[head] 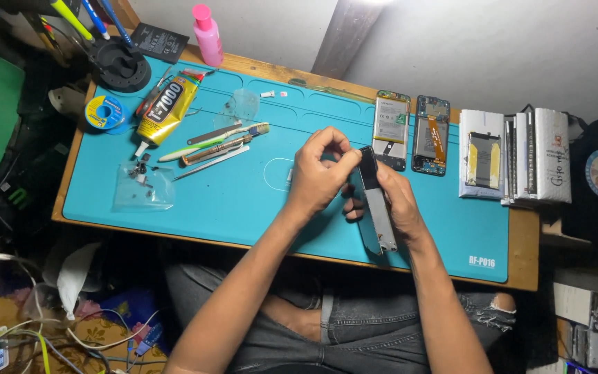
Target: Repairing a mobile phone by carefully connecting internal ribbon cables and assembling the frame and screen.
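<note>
My right hand (396, 201) holds a slim grey phone part (376, 208) on edge above the blue work mat (243, 201), gripping it along its long side. The fingers of my left hand (318, 173) pinch at the dark top end of that part. Two opened phones (390, 130) (431, 135) lie side by side at the mat's far edge, just beyond my hands. A small white piece (288, 176) lies on the mat left of my left hand.
A yellow glue tube (165, 109), a toothbrush (216, 140), a metal tool (214, 150), a clear bag of small parts (143, 185), a solder spool (104, 112) and a pink bottle (207, 33) sit at the mat's left. White boxes (517, 156) stand at right.
</note>
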